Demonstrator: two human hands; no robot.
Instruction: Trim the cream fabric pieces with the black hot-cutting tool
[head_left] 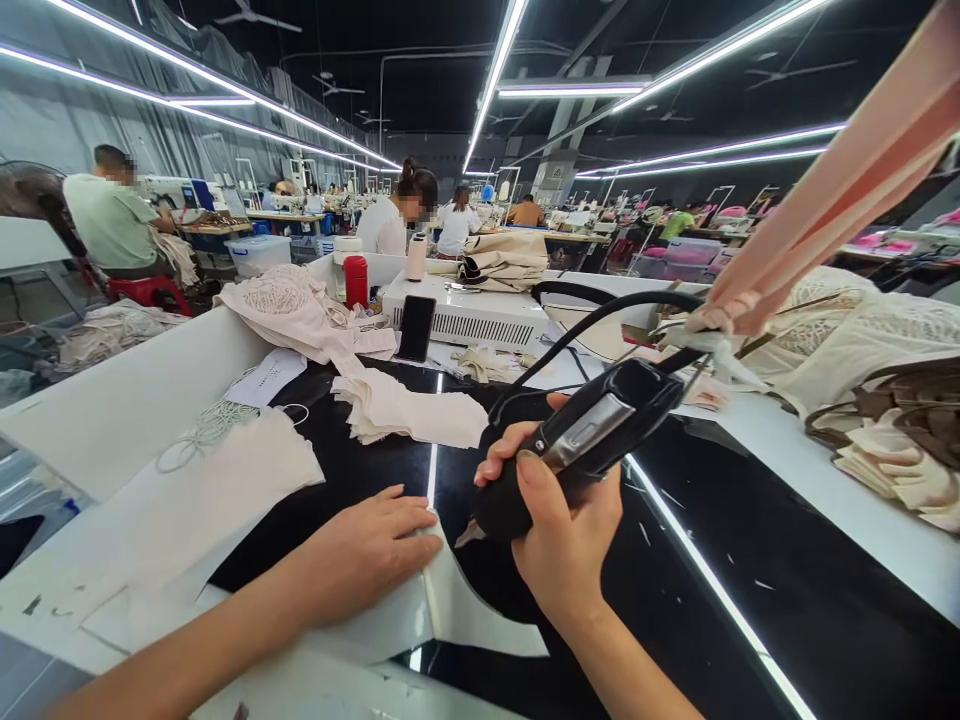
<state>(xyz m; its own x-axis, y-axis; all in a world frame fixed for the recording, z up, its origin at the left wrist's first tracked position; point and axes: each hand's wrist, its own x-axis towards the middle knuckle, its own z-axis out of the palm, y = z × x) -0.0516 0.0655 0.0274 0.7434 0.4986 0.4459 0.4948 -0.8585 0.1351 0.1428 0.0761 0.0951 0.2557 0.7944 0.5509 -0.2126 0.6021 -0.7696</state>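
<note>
The left hand (371, 548) lies flat, pinning a white fabric piece (469, 612) to the black tabletop (787, 580); the right hand (566, 535) grips a black corded cutter (592, 435), tip just beside the piece's edge. Should the fabric slip, the tip may nick the left fingertips close by.

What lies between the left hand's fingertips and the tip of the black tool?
Head view: only a bare edge of the white fabric piece under the left hand, short of the black tool.
</note>
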